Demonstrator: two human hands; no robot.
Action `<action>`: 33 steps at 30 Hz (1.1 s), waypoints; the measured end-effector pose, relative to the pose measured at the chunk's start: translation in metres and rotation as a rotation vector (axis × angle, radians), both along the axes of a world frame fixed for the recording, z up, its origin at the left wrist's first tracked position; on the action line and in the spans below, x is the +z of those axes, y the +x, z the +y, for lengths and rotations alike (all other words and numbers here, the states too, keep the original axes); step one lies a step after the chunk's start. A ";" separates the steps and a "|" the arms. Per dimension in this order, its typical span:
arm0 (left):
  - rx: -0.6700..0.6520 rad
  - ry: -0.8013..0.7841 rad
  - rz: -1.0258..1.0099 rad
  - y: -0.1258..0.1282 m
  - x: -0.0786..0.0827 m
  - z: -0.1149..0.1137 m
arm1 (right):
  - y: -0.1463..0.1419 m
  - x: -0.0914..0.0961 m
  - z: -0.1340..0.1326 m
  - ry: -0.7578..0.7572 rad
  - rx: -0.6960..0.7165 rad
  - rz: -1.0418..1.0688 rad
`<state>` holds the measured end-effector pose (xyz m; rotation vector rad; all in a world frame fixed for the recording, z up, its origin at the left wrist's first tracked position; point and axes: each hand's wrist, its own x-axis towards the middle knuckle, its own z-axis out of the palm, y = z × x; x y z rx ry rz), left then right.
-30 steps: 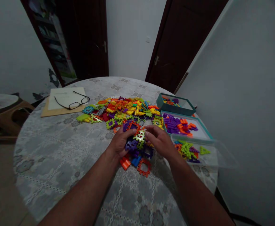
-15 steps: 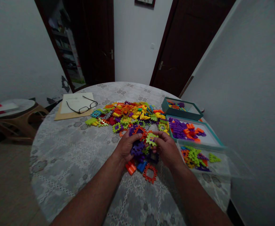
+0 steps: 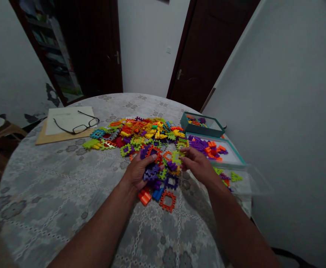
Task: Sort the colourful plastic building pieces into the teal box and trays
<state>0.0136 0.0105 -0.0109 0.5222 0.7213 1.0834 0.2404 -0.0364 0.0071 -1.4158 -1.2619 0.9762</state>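
My left hand (image 3: 136,170) is closed around joined plastic building pieces, among them a notched orange square frame (image 3: 153,152) and a purple piece (image 3: 151,173). To its right, my right hand (image 3: 198,163) pinches a lime-green notched square (image 3: 176,158) between thumb and fingers. A small gap shows between that square and the left hand's pieces. Below the hands lie a dark purple frame (image 3: 171,181), a blue piece (image 3: 157,194), an orange block (image 3: 144,197) and an orange-red square frame (image 3: 167,201).
A heap of mixed building pieces (image 3: 137,130) spreads beyond my hands. At the right stand a dark green box (image 3: 202,128), a teal-rimmed tray (image 3: 235,156) and a clear container (image 3: 259,182), all with pieces. Glasses (image 3: 80,128) lie on papers (image 3: 59,117) at the left.
The whole view has swung to the right, so the table appears further left. My right hand has drawn the lime-green square slightly away from the left hand's pieces.
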 end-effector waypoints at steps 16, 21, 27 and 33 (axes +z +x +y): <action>-0.098 -0.024 0.044 -0.001 -0.001 0.000 | 0.075 0.044 0.090 0.176 -0.336 -0.224; -0.127 -0.004 0.041 0.000 0.003 -0.004 | -0.003 0.033 0.042 0.070 0.055 -0.195; -0.208 0.005 0.005 -0.001 0.005 -0.005 | -0.052 0.019 0.025 0.075 0.212 -0.226; -0.136 -0.096 -0.023 0.000 0.004 -0.001 | -0.037 0.019 0.032 -0.005 0.121 -0.046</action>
